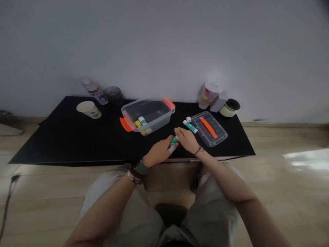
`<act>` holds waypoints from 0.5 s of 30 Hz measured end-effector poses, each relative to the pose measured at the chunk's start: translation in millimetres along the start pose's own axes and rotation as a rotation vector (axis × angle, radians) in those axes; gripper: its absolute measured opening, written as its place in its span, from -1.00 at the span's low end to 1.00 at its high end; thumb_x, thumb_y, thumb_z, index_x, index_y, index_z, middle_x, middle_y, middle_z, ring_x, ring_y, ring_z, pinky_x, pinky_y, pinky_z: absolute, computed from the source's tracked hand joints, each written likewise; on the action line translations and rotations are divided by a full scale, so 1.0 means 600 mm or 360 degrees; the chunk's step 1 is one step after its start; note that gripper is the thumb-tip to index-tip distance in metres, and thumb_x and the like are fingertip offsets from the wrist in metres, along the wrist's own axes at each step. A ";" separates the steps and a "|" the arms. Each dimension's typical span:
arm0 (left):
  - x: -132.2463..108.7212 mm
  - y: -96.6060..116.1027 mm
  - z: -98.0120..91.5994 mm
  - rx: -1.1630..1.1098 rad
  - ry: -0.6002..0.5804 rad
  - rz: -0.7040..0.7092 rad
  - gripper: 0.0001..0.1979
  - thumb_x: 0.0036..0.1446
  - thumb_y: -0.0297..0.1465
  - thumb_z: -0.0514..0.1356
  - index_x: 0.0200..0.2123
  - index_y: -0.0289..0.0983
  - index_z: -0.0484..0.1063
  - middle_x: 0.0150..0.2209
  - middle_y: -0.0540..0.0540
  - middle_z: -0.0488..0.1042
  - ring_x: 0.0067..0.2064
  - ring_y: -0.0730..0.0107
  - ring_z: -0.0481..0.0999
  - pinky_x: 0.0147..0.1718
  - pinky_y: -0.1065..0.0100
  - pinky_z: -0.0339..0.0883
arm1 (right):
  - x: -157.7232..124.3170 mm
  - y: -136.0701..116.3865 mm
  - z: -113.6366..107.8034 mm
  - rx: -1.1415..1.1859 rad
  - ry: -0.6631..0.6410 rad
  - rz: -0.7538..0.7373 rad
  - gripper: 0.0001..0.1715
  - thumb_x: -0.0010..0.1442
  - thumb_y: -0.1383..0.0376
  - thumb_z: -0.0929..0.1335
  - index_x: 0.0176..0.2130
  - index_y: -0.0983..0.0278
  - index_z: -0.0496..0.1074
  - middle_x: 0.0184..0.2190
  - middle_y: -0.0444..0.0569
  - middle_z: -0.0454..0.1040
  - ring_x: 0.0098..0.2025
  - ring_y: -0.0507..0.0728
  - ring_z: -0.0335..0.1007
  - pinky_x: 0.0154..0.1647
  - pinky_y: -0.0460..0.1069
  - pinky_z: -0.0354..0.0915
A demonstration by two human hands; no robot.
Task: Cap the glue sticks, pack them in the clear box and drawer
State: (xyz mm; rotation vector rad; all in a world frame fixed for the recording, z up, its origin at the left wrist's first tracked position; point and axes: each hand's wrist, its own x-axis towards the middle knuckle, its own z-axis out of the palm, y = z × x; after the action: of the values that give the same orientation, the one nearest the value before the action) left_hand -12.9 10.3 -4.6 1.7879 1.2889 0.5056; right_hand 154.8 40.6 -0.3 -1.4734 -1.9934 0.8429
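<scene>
My left hand (158, 151) is closed around a green and white glue stick (174, 143) near the front edge of the black table (64, 137). The fingers of my right hand (187, 139) pinch the upper end of the same stick. Just beyond my right hand another green glue stick (190, 126) lies flat, with a small white cap (188, 119) beside it. A clear plastic box (147, 115) with orange latches stands behind my hands and holds a few small sticks (142, 122). Its clear lid (209, 128) with an orange handle lies to the right.
A paper cup (88, 109), a spray bottle (94, 90) and a dark jar (113, 94) stand at the back left by the wall. A plastic tumbler (208, 94), a small white box (218, 101) and a cream bowl (230, 107) stand at the back right. Wooden floor surrounds the table.
</scene>
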 end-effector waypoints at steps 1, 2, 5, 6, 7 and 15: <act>-0.002 0.002 -0.006 -0.0218 -0.0131 -0.0016 -0.67 0.25 -0.05 0.09 -0.21 -0.21 0.32 -0.44 -0.03 0.36 -0.47 0.37 0.38 -0.45 0.38 0.20 | -0.002 0.000 -0.005 0.0090 -0.0046 -0.0083 -0.56 0.41 0.10 0.13 -0.47 0.20 0.17 -0.57 -0.16 0.21 -0.50 0.04 0.15 -0.42 -0.05 0.03; -0.004 0.005 -0.013 -0.0461 -0.0287 -0.0031 -0.62 0.25 0.00 0.07 -0.20 -0.22 0.31 -0.45 -0.01 0.34 -0.50 0.42 0.34 -0.49 0.40 0.20 | -0.005 -0.001 -0.011 0.0171 -0.0081 -0.0185 -0.56 0.40 0.07 0.13 -0.45 0.20 0.20 -0.56 -0.17 0.23 -0.49 0.03 0.16 -0.42 -0.06 0.05; -0.014 0.016 -0.028 -0.0979 -0.0645 -0.0043 -0.49 0.20 0.11 0.06 -0.15 -0.23 0.29 -0.41 0.02 0.32 -0.53 0.54 0.26 -0.54 0.46 0.19 | -0.014 -0.005 -0.027 0.0270 -0.0123 -0.0459 -0.64 0.38 0.07 0.17 -0.36 0.21 0.30 -0.50 -0.16 0.30 -0.47 0.03 0.17 -0.39 -0.07 0.10; -0.017 0.018 -0.029 -0.1007 -0.0664 -0.0030 -0.48 0.19 0.12 0.08 -0.15 -0.23 0.29 -0.41 0.02 0.32 -0.53 0.55 0.26 -0.54 0.47 0.19 | -0.017 -0.006 -0.030 0.0246 -0.0124 -0.0498 -0.66 0.37 0.09 0.18 -0.35 0.21 0.31 -0.50 -0.15 0.31 -0.47 0.03 0.17 -0.38 -0.07 0.10; -0.019 0.019 -0.027 -0.0963 -0.0623 -0.0011 -0.49 0.18 0.12 0.08 -0.17 -0.23 0.29 -0.42 0.03 0.32 -0.53 0.56 0.25 -0.54 0.47 0.19 | -0.018 -0.008 -0.031 0.0195 -0.0121 -0.0503 -0.68 0.36 0.13 0.18 -0.36 0.21 0.30 -0.50 -0.15 0.31 -0.47 0.03 0.16 -0.38 -0.06 0.09; -0.011 0.000 0.005 -0.0095 0.0026 0.0031 -0.74 0.23 -0.13 0.14 -0.24 -0.20 0.33 -0.47 -0.02 0.36 -0.47 0.35 0.36 -0.46 0.38 0.15 | -0.005 -0.011 -0.004 -0.0385 0.0001 -0.0007 -0.66 0.33 0.28 0.19 -0.49 0.21 0.27 -0.59 -0.14 0.24 -0.54 0.04 0.10 -0.43 -0.03 -0.11</act>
State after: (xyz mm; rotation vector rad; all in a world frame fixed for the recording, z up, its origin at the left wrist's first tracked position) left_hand -13.3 3.0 -5.6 1.7517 1.2556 0.5650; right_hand 153.4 36.8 6.0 -1.5986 -2.1581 0.6156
